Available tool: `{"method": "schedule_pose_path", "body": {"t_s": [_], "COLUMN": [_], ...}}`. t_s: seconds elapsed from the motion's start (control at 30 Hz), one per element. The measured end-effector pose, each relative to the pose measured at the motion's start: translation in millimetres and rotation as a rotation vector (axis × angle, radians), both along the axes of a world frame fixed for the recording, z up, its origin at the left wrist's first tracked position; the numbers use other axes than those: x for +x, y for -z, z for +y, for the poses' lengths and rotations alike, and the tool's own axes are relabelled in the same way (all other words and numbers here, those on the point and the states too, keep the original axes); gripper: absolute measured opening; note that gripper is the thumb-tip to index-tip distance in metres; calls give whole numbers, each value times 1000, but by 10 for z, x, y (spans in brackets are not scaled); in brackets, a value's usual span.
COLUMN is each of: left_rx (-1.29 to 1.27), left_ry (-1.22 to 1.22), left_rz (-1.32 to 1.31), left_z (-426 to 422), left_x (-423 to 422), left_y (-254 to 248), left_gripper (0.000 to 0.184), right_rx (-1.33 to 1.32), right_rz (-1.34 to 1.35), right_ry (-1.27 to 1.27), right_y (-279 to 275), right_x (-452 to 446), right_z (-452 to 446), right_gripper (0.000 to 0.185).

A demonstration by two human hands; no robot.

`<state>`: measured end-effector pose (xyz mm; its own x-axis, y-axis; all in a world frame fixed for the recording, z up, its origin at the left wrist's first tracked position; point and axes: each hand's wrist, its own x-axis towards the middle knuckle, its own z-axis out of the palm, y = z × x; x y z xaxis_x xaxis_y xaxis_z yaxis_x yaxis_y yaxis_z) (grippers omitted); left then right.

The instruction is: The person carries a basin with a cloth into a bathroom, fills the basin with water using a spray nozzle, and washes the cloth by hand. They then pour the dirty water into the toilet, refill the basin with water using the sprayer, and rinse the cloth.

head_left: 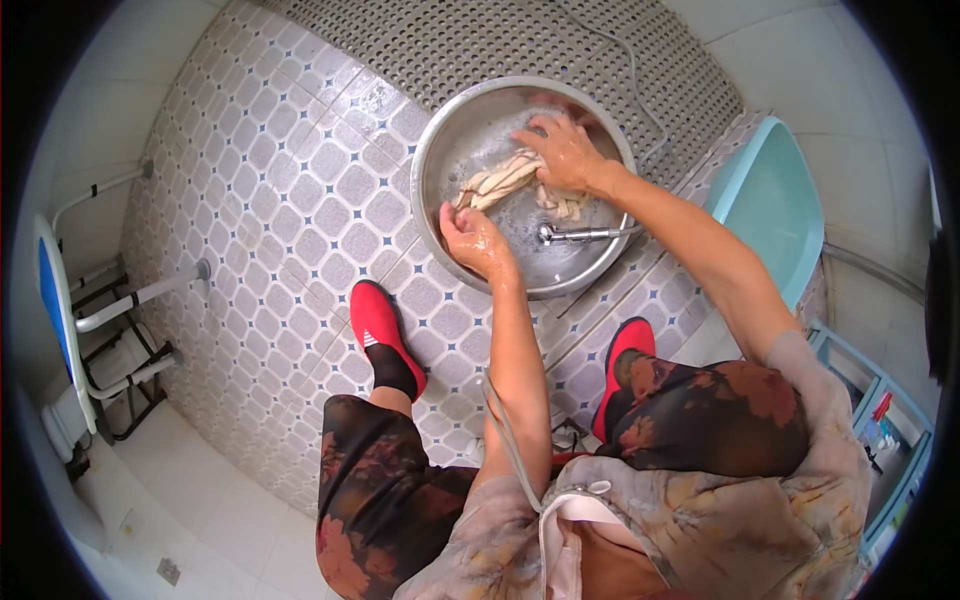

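A twisted, wet cream cloth with dark stripes [500, 182] stretches between my two hands inside a round steel basin [427, 170]. My left hand [477, 243] is closed round the cloth's left end, near the basin's front left rim. Toward the far right, my right hand [565, 153] lies over the cloth, with its fingers partly spread and the cloth running into its palm. A loose end of the cloth hangs below that hand. Both hands look wet. A chrome shower head [575, 235] rests in the basin, close to the cloth, with soapy water around it.
A perforated grey mat [480, 45] lies beyond the basin. To the right stands a teal tub [770, 205], with a light-blue rack [880, 400] nearer me. A folding seat [62, 310] is on the left wall. My red shoes [377, 320] flank the basin on patterned tiles.
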<state>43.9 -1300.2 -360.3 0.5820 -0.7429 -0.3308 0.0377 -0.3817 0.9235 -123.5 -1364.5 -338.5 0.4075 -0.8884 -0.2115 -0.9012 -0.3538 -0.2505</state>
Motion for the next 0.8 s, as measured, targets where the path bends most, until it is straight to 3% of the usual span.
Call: {"method": "schedule_pose_path", "body": {"t_s": [0.03,0.17,0.2,0.27,0.3,0.33,0.37,0.43,0.47,0.5,0.57,0.63,0.67,0.7,0.77,0.8], "left_rx": [66,89,61,64,58,80,104,145,109,71,125,112,59,59,28,-409], "left_ry": [-4,86,47,30,28,-68,-165,-225,-159,-86,-70,213,-2,-1,33,232], "left_rz": [-67,-344,-166,124,125,441,757,812,997,1177,1187,1174,1234,1235,1314,1681], "left_z": [0,69,83,83,55,31,13,-56,-94,-124,-155,-159,-151,-129,-90,42], "left_x": [-58,-158,-143,-96,-85,-74,-64,-36,3,40,94,149,78,90,102,156], "left_y": [-76,106,155,92,60,-5,-39,125,177,203,81,139,-141,-272,-403,-31], "left_gripper": [45,54,56,59,59,57,56,49,47,45,38,34,28,28,27,39], "right_rx": [-67,-42,23,53,79,77,162,334,242,245,233,73,66,65,36,-103], "right_rz": [50,215,13,-13,-39,-39,-275,-739,-816,-814,-855,-840,-867,-866,-555,-533], "right_ry": [79,-219,-151,-14,124,123,157,217,191,193,22,-99,-86,-85,-172,-197], "right_y": [-59,-199,-36,-20,-13,-47,-79,-175,-365,-524,-774,-910,-1044,-1136,-1249,-1147], "right_x": [22,179,91,21,-4,1,-10,-66,43,143,354,561,672,749,844,894], "right_z": [30,276,226,177,148,137,127,86,150,190,291,421,496,558,628,658], "right_gripper": [75,74,75,73,72,72,58,35,20,20,17,10,12,12,16,17]}}
